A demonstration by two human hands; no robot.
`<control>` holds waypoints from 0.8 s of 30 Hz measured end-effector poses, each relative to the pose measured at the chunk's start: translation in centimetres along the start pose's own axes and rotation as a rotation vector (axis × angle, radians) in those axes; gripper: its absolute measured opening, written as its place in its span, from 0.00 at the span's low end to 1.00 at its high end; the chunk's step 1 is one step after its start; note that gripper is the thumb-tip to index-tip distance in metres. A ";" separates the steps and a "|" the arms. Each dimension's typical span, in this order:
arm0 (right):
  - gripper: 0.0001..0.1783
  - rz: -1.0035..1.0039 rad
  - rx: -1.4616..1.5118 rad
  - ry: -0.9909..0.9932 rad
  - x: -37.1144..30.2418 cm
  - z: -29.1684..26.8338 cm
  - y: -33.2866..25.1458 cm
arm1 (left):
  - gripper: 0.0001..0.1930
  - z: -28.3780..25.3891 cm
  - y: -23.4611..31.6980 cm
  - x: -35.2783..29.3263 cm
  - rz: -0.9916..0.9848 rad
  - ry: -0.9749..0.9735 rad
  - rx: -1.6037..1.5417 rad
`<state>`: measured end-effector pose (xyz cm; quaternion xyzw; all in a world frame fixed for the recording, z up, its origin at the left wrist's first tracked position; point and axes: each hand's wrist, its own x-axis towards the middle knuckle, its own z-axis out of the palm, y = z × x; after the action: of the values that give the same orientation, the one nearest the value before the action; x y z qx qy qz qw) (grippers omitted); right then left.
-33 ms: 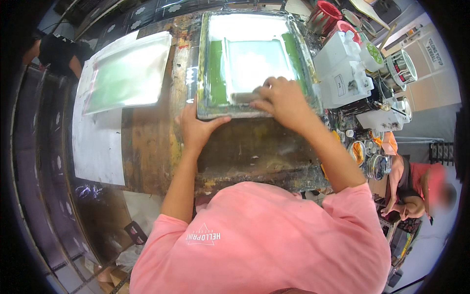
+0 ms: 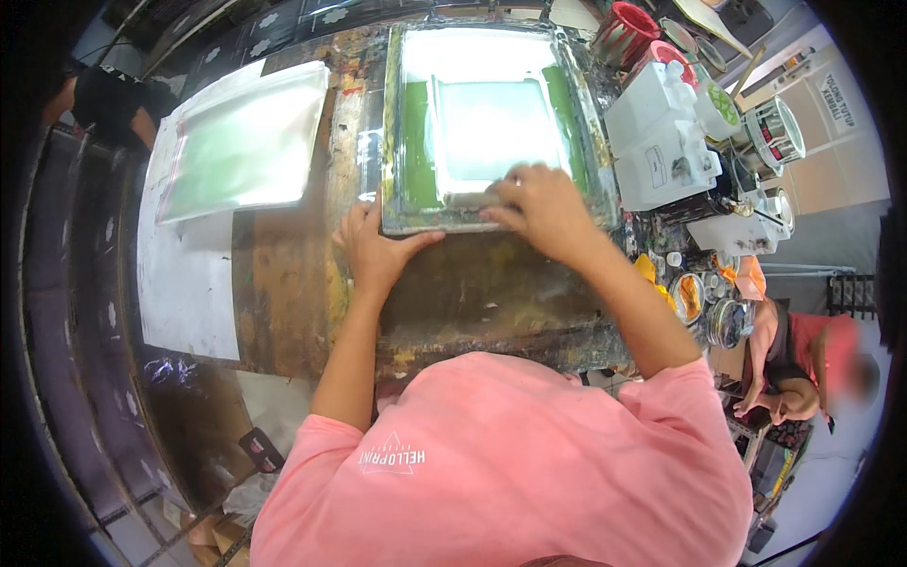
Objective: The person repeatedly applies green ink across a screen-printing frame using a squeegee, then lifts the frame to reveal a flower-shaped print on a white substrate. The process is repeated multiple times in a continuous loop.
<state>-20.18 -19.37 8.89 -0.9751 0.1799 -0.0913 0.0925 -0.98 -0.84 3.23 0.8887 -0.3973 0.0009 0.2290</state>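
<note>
A silkscreen frame [image 2: 597, 180] lies on the worktable, its mesh green at both sides with a pale, glossy rectangle in the middle. My left hand [image 2: 373, 241] grips its near left corner, thumb along the near edge and fingers at the left side. My right hand [image 2: 543, 213] is closed on a squeegee [image 2: 465, 199], which rests on the mesh near the frame's near end. The hand covers the squeegee's right part. To the left, a stack of clear plastic sheets or sleeves [image 2: 241, 151] lies over white paper [image 2: 189, 283].
White plastic jugs [image 2: 652, 142] crowd the right of the frame, with a red-stained bucket [image 2: 625, 33] behind. Open jars [image 2: 726, 323] stand by my right forearm. One person sits at the far right [image 2: 817, 364]; another person's dark sleeve [image 2: 118, 104] shows at upper left.
My right hand and the squeegee have come slightly nearer to me over the mesh. My left hand keeps its hold on the frame's corner.
</note>
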 end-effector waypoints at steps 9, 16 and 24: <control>0.18 -0.007 -0.007 0.174 4.4 5.9 4.3 | 0.54 3.2 -2.6 0.4 0.055 0.025 -0.122; 0.28 -0.009 -0.089 0.124 17.6 5.5 13.2 | 0.58 3.2 -2.9 0.3 0.113 0.089 -0.143; 0.30 -0.005 -0.074 0.123 21.3 3.9 15.8 | 0.62 4.1 -3.3 0.2 0.164 0.139 -0.336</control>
<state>-5.07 -41.12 4.85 -0.9707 0.1862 -0.1448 0.0450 0.80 -0.72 -1.74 0.8005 -0.4462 0.0145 0.3999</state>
